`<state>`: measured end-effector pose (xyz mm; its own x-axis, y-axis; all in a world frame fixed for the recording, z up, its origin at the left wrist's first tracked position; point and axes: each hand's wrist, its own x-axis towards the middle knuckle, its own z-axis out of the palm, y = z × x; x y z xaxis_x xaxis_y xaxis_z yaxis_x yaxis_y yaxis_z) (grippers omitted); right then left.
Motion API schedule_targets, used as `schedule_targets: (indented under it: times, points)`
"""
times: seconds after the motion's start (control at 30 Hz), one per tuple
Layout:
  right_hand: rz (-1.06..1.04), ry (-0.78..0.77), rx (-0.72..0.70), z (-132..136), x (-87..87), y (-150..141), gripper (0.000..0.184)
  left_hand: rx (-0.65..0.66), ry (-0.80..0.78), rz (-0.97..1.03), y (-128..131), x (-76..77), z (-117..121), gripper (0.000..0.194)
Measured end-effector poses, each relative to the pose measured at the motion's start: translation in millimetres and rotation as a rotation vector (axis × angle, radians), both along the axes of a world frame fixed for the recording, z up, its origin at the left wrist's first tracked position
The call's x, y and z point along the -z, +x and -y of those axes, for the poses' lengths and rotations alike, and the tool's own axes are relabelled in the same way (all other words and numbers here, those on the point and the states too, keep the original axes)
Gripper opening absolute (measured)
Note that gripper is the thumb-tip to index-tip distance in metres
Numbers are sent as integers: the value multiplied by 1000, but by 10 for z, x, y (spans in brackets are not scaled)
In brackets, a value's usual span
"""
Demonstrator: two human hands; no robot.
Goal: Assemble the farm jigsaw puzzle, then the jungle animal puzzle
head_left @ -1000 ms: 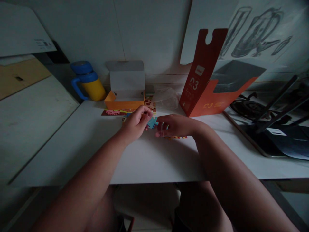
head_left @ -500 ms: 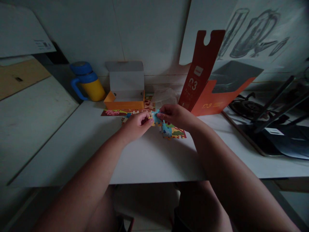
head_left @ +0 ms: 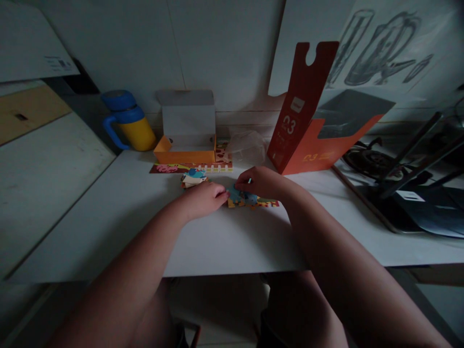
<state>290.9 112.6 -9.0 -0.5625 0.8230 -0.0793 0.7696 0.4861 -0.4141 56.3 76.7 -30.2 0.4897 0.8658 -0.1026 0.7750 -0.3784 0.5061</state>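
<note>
A light-blue and yellow puzzle piece (head_left: 235, 195) lies low over the table, against the left end of a joined puzzle section (head_left: 266, 202) with a blue animal on it. My left hand (head_left: 208, 197) pinches the piece's left edge between thumb and fingers. From above, my right hand (head_left: 259, 180) has its fingers closed on the top edge of the same piece and hides part of the section. Just behind my left hand is a small pile of loose puzzle pieces (head_left: 194, 178), blue and cream. Whether the piece is locked into the section I cannot tell.
An open orange box (head_left: 186, 157) stands at the back on a colourful picture sheet (head_left: 166, 168). Beside it are a crumpled clear bag (head_left: 248, 146) and a blue-yellow jug (head_left: 136, 130). A tall orange-red box (head_left: 315, 150) and a gas stove (head_left: 391, 193) are at right.
Both hands have come down and nearer with the puzzle piece, which now meets the joined section. The loose pile behind my left hand shows more fully.
</note>
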Motion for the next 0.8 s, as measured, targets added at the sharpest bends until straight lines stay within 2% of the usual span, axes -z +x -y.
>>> schedule_targets:
  times: [0.13, 0.3, 0.43, 0.8]
  points:
    - [48, -1, -22, -1, 31, -18, 25, 30, 117, -42, 17, 20, -2, 38]
    - [68, -3, -19, 10, 34, -33, 23, -6, 219, -91, 18, 42, 13, 33]
    - [49, -3, 2, 19, 24, -33, 22, -14, 239, -119, 33, 53, 33, 27]
    - [40, 4, 8, 35, 21, -39, 22, -68, 286, -256, 138, 35, 67, 25]
